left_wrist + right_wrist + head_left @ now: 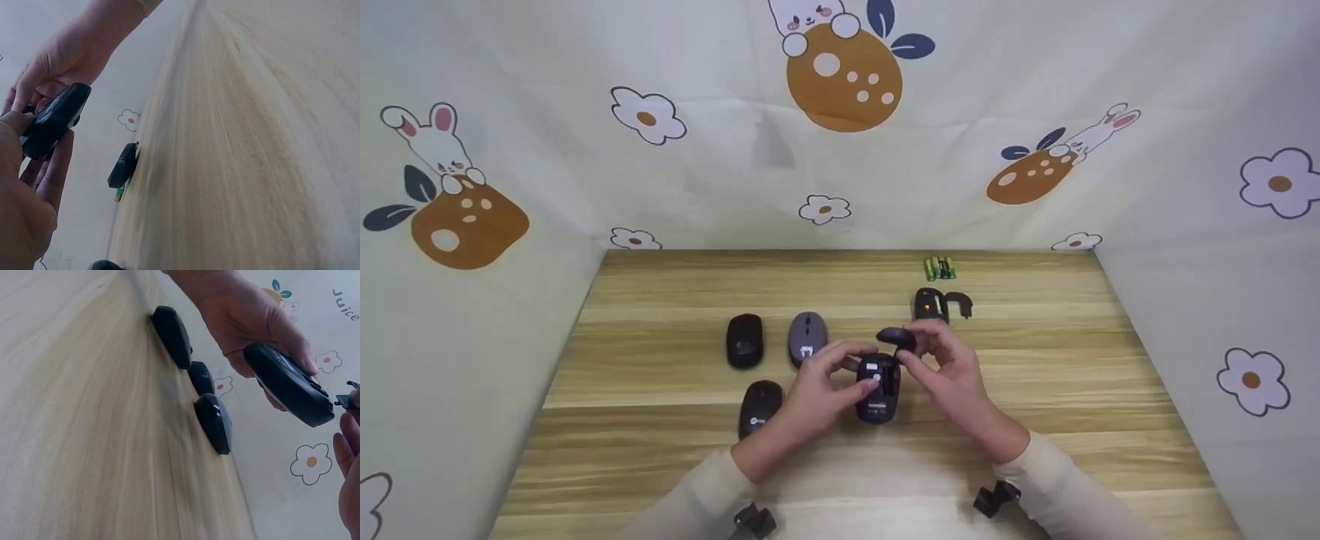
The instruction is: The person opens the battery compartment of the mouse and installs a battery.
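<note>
My left hand (826,390) grips a black computer mouse (877,412) with its underside facing up, thumb on the label side. A long battery slot lies uncovered in that underside. In my right hand (956,379) a curved black battery cover (894,337) is pinched between thumb and fingers, just above the mouse's far end. The right wrist view shows the mouse (289,385) held up off the table, and small tabs on the cover (344,400) pointing at its end.
Behind my right hand lies another overturned mouse (928,306), opened, with a loose cover (961,303) beside it. Several green batteries (940,268) lie farther back. To the left rest a black mouse (745,341), a grey mouse (808,334) and another black mouse (760,405). Patterned cloth (720,187) surrounds the table.
</note>
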Demonstrator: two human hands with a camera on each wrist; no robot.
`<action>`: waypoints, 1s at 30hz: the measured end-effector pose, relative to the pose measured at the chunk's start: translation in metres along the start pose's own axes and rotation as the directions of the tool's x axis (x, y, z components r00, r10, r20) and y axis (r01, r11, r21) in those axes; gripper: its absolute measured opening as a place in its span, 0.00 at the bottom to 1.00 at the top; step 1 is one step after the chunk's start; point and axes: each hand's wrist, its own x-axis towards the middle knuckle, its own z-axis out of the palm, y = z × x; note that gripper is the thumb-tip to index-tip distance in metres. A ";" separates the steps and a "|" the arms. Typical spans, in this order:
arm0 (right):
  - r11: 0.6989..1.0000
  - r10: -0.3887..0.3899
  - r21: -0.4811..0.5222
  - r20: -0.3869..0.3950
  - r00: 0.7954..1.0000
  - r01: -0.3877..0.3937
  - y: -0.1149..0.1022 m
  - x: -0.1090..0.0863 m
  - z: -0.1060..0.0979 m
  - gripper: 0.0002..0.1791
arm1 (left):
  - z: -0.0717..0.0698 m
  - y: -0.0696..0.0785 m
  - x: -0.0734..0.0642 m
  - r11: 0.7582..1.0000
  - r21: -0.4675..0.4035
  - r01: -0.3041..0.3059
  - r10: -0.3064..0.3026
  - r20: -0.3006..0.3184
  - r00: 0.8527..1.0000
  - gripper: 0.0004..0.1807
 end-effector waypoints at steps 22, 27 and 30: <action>0.947 0.310 -0.044 -0.118 0.943 -0.317 0.016 0.000 -0.059 0.19 | 0.001 -0.003 0.001 1.000 0.016 0.018 -0.018 -0.005 1.000 0.23; 0.928 0.362 -0.044 -0.115 0.925 -0.369 0.020 -0.002 -0.068 0.19 | 0.001 -0.003 0.002 1.000 0.011 0.026 -0.026 0.001 1.000 0.23; 0.924 0.370 -0.061 -0.102 0.923 -0.377 0.022 -0.001 -0.073 0.19 | 0.002 -0.004 0.002 0.999 0.005 0.034 -0.034 0.002 0.999 0.23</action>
